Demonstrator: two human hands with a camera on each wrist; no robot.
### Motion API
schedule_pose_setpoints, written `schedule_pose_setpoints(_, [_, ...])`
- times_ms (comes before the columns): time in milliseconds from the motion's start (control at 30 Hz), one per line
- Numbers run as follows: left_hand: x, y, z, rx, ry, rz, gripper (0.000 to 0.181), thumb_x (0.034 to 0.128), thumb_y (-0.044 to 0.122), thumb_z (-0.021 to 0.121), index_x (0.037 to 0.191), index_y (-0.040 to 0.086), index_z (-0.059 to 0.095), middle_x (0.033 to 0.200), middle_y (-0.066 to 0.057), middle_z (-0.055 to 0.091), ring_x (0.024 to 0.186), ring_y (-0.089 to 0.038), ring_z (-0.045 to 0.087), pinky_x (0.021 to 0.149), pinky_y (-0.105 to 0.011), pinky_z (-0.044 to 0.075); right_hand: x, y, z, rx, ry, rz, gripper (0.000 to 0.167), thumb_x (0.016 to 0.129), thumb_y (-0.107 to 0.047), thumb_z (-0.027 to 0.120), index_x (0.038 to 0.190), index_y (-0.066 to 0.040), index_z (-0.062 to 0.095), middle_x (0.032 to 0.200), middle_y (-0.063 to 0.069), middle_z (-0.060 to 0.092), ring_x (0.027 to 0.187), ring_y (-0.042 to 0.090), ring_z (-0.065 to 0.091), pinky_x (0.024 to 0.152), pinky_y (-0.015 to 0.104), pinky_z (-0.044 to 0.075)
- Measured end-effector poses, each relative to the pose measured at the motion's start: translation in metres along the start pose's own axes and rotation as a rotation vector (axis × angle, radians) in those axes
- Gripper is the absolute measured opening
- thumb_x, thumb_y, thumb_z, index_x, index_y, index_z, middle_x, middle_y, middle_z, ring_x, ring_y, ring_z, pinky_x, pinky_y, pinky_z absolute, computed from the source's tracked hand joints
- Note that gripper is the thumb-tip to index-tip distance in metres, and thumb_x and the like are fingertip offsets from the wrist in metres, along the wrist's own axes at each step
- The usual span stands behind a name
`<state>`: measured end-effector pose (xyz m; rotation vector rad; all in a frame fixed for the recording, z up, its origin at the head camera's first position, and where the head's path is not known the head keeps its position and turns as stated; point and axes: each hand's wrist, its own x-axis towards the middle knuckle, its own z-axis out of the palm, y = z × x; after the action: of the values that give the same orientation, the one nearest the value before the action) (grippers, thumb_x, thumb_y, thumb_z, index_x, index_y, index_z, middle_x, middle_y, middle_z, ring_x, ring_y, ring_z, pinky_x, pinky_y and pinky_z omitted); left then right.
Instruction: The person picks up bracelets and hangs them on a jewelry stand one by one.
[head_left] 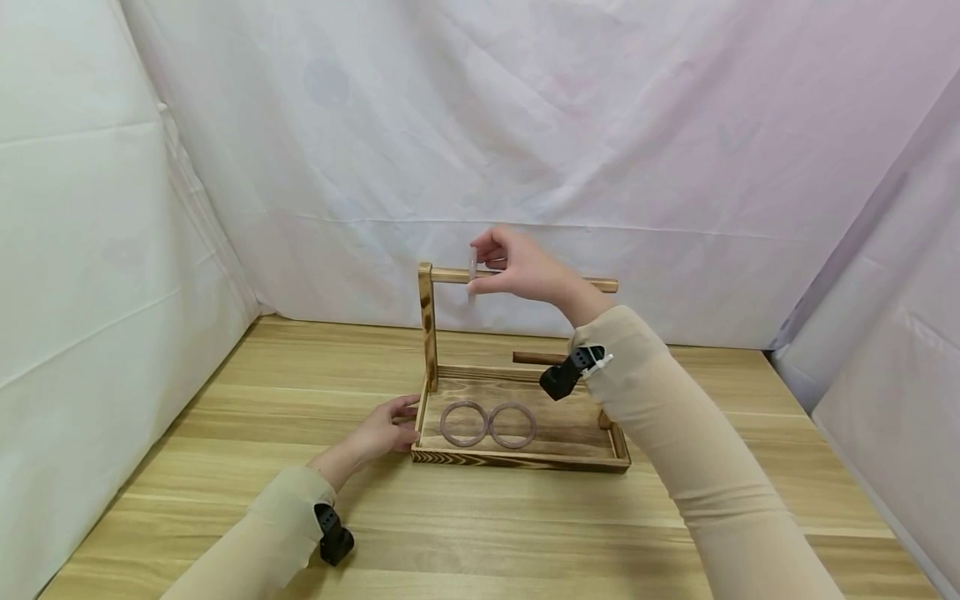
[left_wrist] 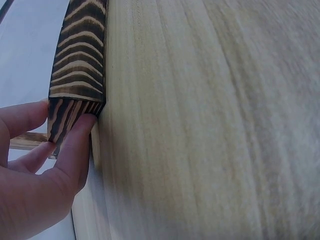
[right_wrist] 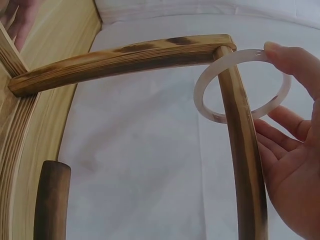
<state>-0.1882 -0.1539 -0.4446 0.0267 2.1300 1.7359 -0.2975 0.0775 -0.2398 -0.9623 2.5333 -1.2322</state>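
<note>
A wooden bangle stand (head_left: 517, 458) has a tray base, a left post (head_left: 428, 325) and an upper bar (head_left: 446, 275). My right hand (head_left: 525, 267) pinches a pale translucent bangle (right_wrist: 204, 87) between thumb and fingers. The bangle encircles the upper bar near its post end, as the right wrist view shows. My left hand (head_left: 381, 429) holds the left end of the tray, with thumb and fingertips against the dark-grained corner (left_wrist: 75, 112). Two more bangles, a left one (head_left: 442, 425) and a right one (head_left: 535, 425), lie side by side in the tray.
A shorter, darker lower bar (head_left: 536, 358) projects over the tray; its right support is mostly hidden behind my right forearm. The stand sits on a wood-grain table (head_left: 480, 533). White cloth (head_left: 480, 125) hangs behind and at both sides.
</note>
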Motion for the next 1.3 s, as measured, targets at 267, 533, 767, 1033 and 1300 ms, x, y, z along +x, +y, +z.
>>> schedule_pose_setpoints(267, [0.000, 0.000, 0.001, -0.007, 0.002, -0.005, 0.067, 0.0841, -0.010, 0.053, 0.144, -0.005, 0.025, 0.136, -0.033, 0.036, 0.122, -0.044, 0.046, 0.083, -0.039, 0.055, 0.003, -0.001, 0.004, -0.001, -0.023, -0.004, 0.059, 0.079, -0.016, 0.074, 0.129, -0.002, 0.046, 0.121, 0.012, 0.053, 0.118, 0.023, 0.052, 0.106, 0.034, 0.041])
schedule_pose_setpoints(533, [0.001, 0.000, 0.002, -0.015, 0.022, -0.017, 0.065, 0.0841, -0.010, 0.053, 0.144, -0.003, 0.028, 0.136, -0.032, 0.038, 0.123, -0.043, 0.047, 0.082, -0.038, 0.055, 0.004, -0.002, 0.007, -0.070, -0.044, -0.001, 0.059, 0.077, -0.020, 0.076, 0.127, -0.005, 0.048, 0.122, 0.010, 0.054, 0.118, 0.021, 0.052, 0.104, 0.035, 0.041])
schedule_pose_setpoints(767, [0.001, 0.000, 0.003, -0.003, 0.014, -0.012, 0.066, 0.0840, -0.010, 0.052, 0.144, -0.004, 0.026, 0.137, -0.032, 0.037, 0.122, -0.043, 0.048, 0.082, -0.038, 0.055, 0.004, -0.002, 0.008, -0.129, -0.069, 0.007, 0.060, 0.077, -0.022, 0.076, 0.127, -0.004, 0.047, 0.125, 0.010, 0.053, 0.120, 0.022, 0.051, 0.103, 0.036, 0.042])
schedule_pose_setpoints(1033, [-0.001, 0.001, 0.004, -0.009, 0.000, 0.003, 0.066, 0.0842, -0.009, 0.052, 0.144, -0.006, 0.025, 0.137, -0.034, 0.036, 0.122, -0.044, 0.047, 0.080, -0.035, 0.055, 0.003, -0.004, 0.010, -0.250, -0.081, 0.006, 0.060, 0.077, -0.028, 0.076, 0.126, -0.006, 0.049, 0.127, 0.008, 0.053, 0.122, 0.022, 0.049, 0.105, 0.036, 0.040])
schedule_pose_setpoints(1300, [0.000, -0.001, 0.004, -0.009, 0.017, -0.003, 0.065, 0.0831, -0.010, 0.052, 0.144, -0.005, 0.027, 0.136, -0.033, 0.038, 0.121, -0.042, 0.049, 0.079, -0.035, 0.055, 0.005, -0.006, 0.014, -0.324, -0.087, 0.027, 0.064, 0.077, -0.032, 0.076, 0.128, -0.006, 0.047, 0.129, 0.009, 0.052, 0.124, 0.023, 0.047, 0.106, 0.036, 0.039])
